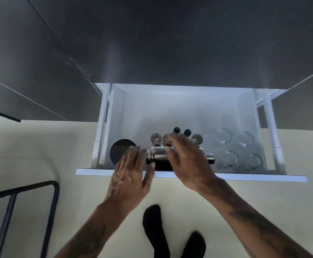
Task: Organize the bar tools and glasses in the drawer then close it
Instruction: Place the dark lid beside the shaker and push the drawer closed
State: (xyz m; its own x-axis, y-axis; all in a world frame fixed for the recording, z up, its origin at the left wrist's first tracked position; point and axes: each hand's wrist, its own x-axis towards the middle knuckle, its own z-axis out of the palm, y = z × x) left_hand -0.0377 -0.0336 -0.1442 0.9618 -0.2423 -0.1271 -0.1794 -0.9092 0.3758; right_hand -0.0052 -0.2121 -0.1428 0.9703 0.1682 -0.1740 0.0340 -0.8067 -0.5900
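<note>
The polished metal shaker (pixel 160 155) lay on its side at the front of the open drawer (pixel 189 176) — likely smooth, rigid and prone to rolling, best taken around its body. The left hand (pixel 131 175) and right hand (pixel 187 161) hovered over it, fingers spread wide, holding nothing. Fragile ribbed glasses (pixel 233 148) stood close on the right — a black disc (pixel 121 152) on the left, round-topped stoppers (pixel 156 138) just behind.

light: dim overall, brightest inside my open drawer (pixel 185 110), glow from 12 o'clock
glare: hot spots on chrome shaker (pixel 159 155)
blur: my left hand (pixel 130 175) smeared, glasses (pixel 233 146) soft
distortion: wide-angle bending at 9 and 3 o'clock
</note>
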